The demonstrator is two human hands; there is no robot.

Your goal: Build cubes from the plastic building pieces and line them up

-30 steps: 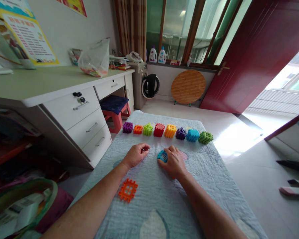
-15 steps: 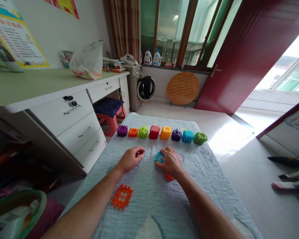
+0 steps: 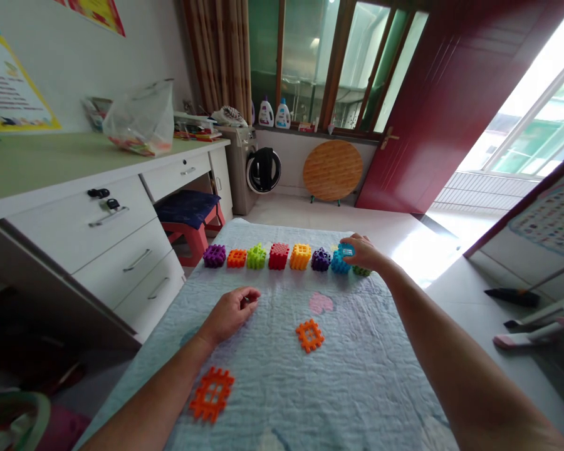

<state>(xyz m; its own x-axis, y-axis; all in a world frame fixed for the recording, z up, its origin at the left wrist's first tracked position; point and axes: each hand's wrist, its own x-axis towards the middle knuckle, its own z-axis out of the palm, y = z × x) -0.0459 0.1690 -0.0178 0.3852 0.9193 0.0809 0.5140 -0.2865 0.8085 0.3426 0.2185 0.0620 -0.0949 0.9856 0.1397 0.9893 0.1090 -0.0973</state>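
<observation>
My right hand (image 3: 364, 252) pinches a light-blue square building piece (image 3: 346, 249) at the light-blue stack (image 3: 341, 264), in a row of interlocking plastic pieces. It partly hides the green stack (image 3: 361, 271) at the row's right end. My left hand (image 3: 235, 311) rests on the cloth, empty, fingers loosely curled and thumb apart from them. Nearer me lie two loose orange square pieces, a larger one (image 3: 212, 394) beside my left forearm and a smaller one (image 3: 309, 336) near the middle.
Leftward in the row stand dark-purple (image 3: 320, 259), yellow (image 3: 300, 257), red (image 3: 279, 256), lime (image 3: 256, 256), orange (image 3: 236, 258) and purple (image 3: 214, 255) stacks. A pale-blue cloth (image 3: 357, 363) covers the table. A white desk (image 3: 122, 244) and a stool (image 3: 188, 213) stand to the left.
My right hand has carried the light-blue piece forward and right to the light-blue stack, uncovering the smaller orange piece. My left hand stays on the cloth. The view has shifted slightly.
</observation>
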